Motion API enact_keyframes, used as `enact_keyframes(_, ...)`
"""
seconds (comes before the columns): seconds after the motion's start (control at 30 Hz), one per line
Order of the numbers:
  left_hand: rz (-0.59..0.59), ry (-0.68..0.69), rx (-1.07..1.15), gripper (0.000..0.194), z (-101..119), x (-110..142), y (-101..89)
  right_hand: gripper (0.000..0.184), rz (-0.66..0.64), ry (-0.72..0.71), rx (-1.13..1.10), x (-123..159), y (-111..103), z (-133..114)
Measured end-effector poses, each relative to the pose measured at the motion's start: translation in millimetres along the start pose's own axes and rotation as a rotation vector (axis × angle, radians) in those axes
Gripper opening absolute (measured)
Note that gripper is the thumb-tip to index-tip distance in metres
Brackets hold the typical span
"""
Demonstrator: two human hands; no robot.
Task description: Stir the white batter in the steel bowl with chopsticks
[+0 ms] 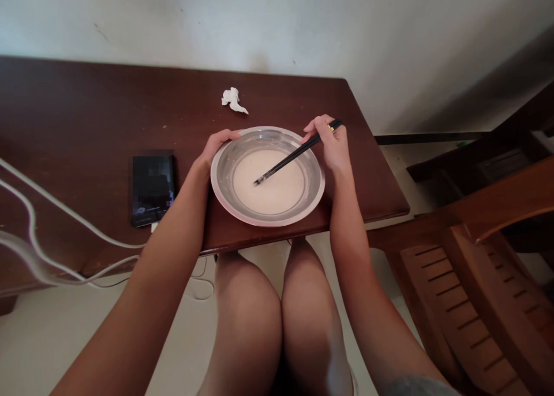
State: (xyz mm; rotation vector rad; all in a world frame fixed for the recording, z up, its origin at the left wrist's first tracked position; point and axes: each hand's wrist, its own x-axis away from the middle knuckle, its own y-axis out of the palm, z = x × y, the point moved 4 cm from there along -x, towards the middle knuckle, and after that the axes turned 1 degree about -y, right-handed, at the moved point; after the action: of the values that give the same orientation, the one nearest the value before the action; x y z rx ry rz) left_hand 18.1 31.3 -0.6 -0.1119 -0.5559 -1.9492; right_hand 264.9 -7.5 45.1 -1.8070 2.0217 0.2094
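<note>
A round metal basin stands near the front edge of the dark wooden table, holding a smooth off-white batter-like liquid. My left hand grips the basin's rim at its left side, thumb or finger over the edge. In my right hand is a pair of black chopsticks with gold bands near the top. They slant down to the left over the basin, and their whitish, coated tips are at the liquid's surface. Whether the tips dip into it I cannot tell.
A crumpled white tissue lies behind the basin on the table. To the left is a dark phone with a white cable looping nearby. Wooden slatted chairs stand at the right, and a pale wall rises behind.
</note>
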Motion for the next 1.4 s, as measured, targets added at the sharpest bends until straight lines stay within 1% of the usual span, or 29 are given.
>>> enact_keyframes(0.03, -0.003, -0.004, 0.004, 0.048, 0.0, 0.1, 0.3, 0.052, 0.007, -0.006, 0.001, -0.3, -0.1, 0.0)
enact_keyframes(0.17, -0.021, 0.003, 0.016, 0.046, 0.0, 0.2, 0.4, 0.054, 0.133, -0.025, -0.031, -2.3, -9.1, 4.6)
enact_keyframes(0.2, -0.024, 0.006, 0.017, 0.045, -0.3, 0.0, 0.0, 0.055, 0.142, -0.023, -0.041, -2.4, -10.0, 5.6)
enact_keyframes(0.23, -0.028, 0.009, 0.018, 0.045, -0.7, -0.2, -0.6, 0.055, 0.13, -0.02, -0.049, -2.2, -9.4, 5.9)
enact_keyframes(0.33, -0.036, 0.024, 0.02, 0.046, -1.5, -1.3, -2.5, 0.051, 0.025, -0.01, -0.042, -1.0, -1.9, 2.8)
enact_keyframes(0.4, -0.035, 0.021, 0.015, 0.046, -2.0, -1.7, -3.2, 0.047, -0.001, -0.013, -0.025, -0.6, 0.2, 0.2)
enact_keyframes(0.53, -0.043, 0.021, 0.009, 0.048, -1.1, -0.9, -1.7, 0.053, 0.128, -0.022, -0.017, -2.0, -9.5, 1.6)
enact_keyframes(0.6, -0.033, 0.024, -0.004, 0.05, -0.1, 0.2, -0.8, 0.056, 0.146, -0.014, -0.026, -2.0, -11.5, 3.3)
enact_keyframes(0.73, -0.004, 0.008, -0.02, 0.051, 0.5, 2.5, 1.0, 0.051, 0.007, 0.007, -0.019, -0.2, -1.3, 1.0)
enact_keyframes(0.77, 0.0, 0.006, -0.015, 0.051, 0.6, 2.7, 1.4, 0.05, -0.009, 0.0, -0.017, 0.1, 0.3, -0.2)
enact_keyframes(0.83, -0.004, 0.01, 0.004, 0.05, 1.0, 2.8, 2.5, 0.049, 0.024, -0.02, -0.016, -0.3, -1.3, -1.1)
enact_keyframes(0.93, -0.012, 0.009, 0.023, 0.049, 0.8, 2.2, 2.8, 0.053, 0.132, -0.026, 0.001, -1.5, -9.8, 2.0)
enact_keyframes(0.97, -0.013, 0.011, 0.025, 0.049, 0.7, 2.0, 2.3, 0.054, 0.149, -0.017, 0.007, -1.6, -11.4, 3.3)
enact_keyframes(1.03, -0.02, 0.012, 0.029, 0.048, 0.3, 1.4, 1.0, 0.056, 0.124, 0.007, 0.012, -1.2, -10.0, 4.6)
enact_keyframes(1.13, -0.035, -0.006, 0.04, 0.047, -1.1, 0.9, -0.5, 0.054, 0.025, 0.019, 0.018, 0.1, -1.6, 1.4)
enact_keyframes(1.17, -0.04, -0.011, 0.045, 0.047, -1.5, 0.9, -0.4, 0.054, 0.014, 0.012, 0.023, 0.3, 0.1, -0.2)
enact_keyframes(1.23, -0.046, -0.006, 0.051, 0.046, -1.3, 1.2, 0.5, 0.053, 0.048, 0.001, 0.029, -0.1, -1.3, -2.0)
enact_keyframes(1.33, -0.045, 0.016, 0.032, 0.046, -0.1, 1.9, 2.2, 0.056, 0.144, 0.0, 0.006, -1.3, -9.2, 0.0)
enact_keyframes(1.4, -0.032, 0.025, 0.007, 0.047, 0.3, 2.0, 1.8, 0.057, 0.153, 0.0, -0.024, -1.5, -11.3, 1.8)
